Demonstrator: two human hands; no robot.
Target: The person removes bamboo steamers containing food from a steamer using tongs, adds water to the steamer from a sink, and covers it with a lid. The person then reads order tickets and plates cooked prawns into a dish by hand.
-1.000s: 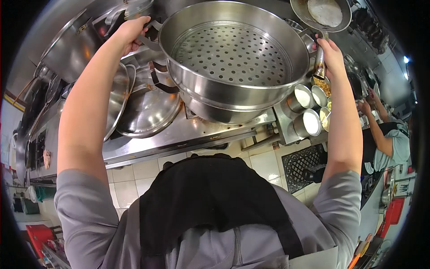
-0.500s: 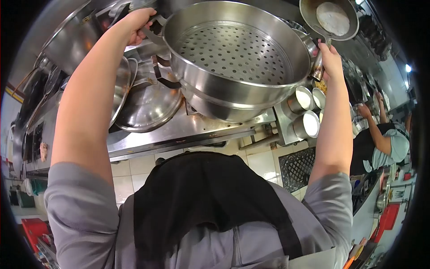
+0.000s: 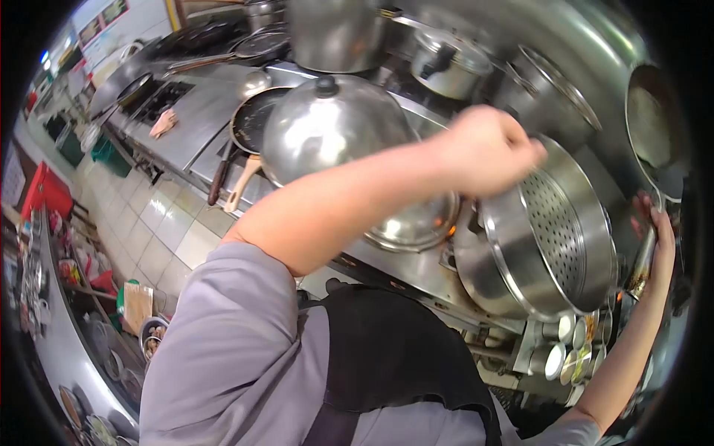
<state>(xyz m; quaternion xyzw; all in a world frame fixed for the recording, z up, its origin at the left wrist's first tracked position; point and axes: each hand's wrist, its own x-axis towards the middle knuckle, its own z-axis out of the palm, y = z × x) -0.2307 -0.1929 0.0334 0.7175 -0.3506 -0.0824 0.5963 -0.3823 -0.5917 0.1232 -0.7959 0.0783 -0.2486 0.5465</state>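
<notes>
Perforated steamer [image 3: 554,230] stands uncovered at right, domed lid [image 3: 335,126] apart to its left; what remains, unclear. Left hand [image 3: 494,149] over steamer's left edge, fingers curled, any hold blurred. Right hand [image 3: 660,241] at pan handle [image 3: 644,256]; grip cannot be told.

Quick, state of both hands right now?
Left hand: curled and blurred; whether it holds anything cannot be told.
Right hand: closed around the pan handle.
</notes>
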